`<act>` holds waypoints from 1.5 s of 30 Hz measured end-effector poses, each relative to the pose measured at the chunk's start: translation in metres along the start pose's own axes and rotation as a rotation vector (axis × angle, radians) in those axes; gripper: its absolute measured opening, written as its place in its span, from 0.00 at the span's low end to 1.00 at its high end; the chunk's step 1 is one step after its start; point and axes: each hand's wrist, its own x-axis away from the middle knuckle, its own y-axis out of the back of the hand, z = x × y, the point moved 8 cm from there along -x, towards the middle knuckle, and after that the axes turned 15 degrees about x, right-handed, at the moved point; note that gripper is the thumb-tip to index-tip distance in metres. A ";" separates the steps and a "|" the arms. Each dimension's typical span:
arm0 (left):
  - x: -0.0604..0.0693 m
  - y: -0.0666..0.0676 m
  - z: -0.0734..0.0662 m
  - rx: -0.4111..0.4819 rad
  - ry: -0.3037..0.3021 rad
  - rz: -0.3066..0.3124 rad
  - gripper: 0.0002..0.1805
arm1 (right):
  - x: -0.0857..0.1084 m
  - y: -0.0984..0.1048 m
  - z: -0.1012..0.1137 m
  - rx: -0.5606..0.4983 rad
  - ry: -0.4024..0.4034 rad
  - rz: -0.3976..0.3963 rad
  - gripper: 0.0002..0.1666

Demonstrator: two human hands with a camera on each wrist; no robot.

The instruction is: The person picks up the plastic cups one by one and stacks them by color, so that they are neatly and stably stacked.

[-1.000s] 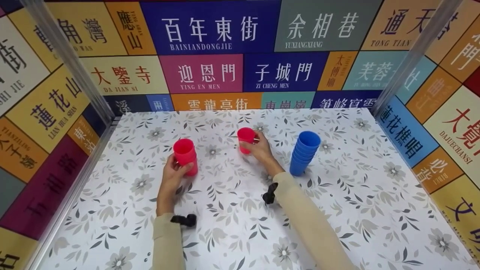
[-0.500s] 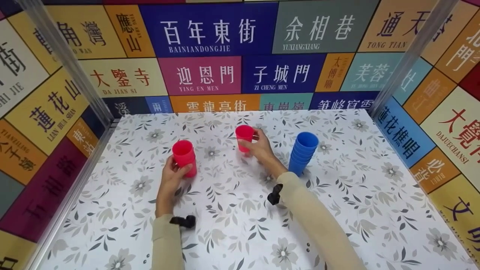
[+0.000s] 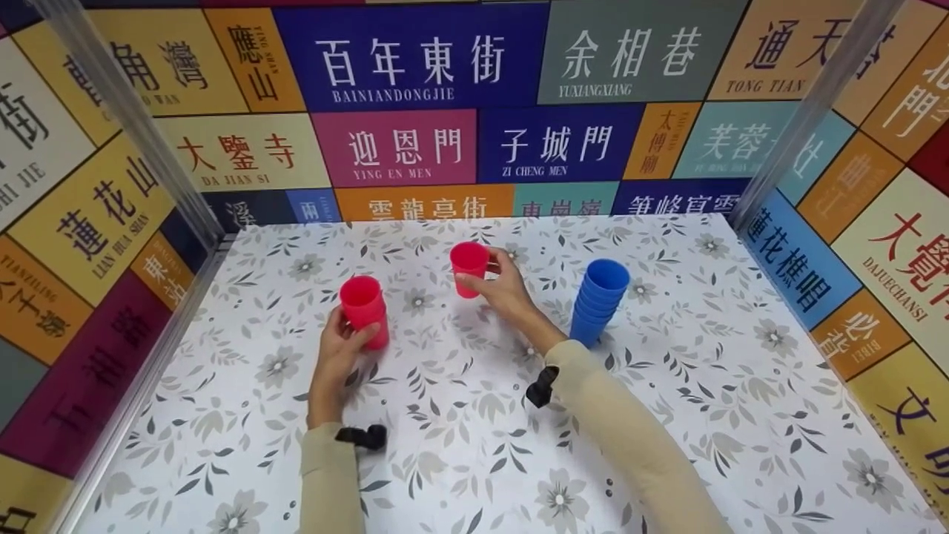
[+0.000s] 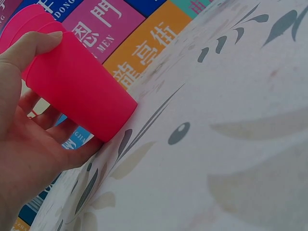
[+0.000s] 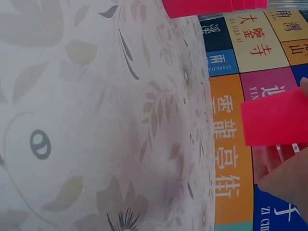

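My left hand (image 3: 342, 348) grips a short stack of nested red cups (image 3: 365, 311), mouth up on the table; in the left wrist view the thumb lies across the rims of the stack (image 4: 79, 86). Farther back, my right hand (image 3: 508, 285) holds one red cup (image 3: 469, 268) upright between thumb and fingers. The right wrist view shows this cup (image 5: 274, 118) raised off the table, with part of the red stack (image 5: 207, 6) at the top edge. A tall stack of nested blue cups (image 3: 599, 304) stands to the right of my right hand.
A white table (image 3: 445, 445) with a grey leaf and flower pattern lies under everything. Panels with coloured signs (image 3: 404, 144) enclose it at the back and both sides. The blue stack stands close beside my right forearm.
The right hand has moved a little left and back with its red cup. The left hand and its red stack have hardly moved; the blue stack stays in place.
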 end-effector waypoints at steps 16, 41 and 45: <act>-0.001 0.001 -0.001 -0.006 -0.010 -0.014 0.40 | 0.009 -0.015 0.039 -0.070 0.114 0.053 0.39; 0.000 -0.002 -0.003 0.004 -0.005 0.008 0.40 | 0.019 -0.043 0.107 -0.124 0.297 0.130 0.37; 0.001 0.001 -0.001 -0.025 0.025 -0.005 0.42 | 0.021 -0.050 0.119 -0.115 0.305 0.147 0.37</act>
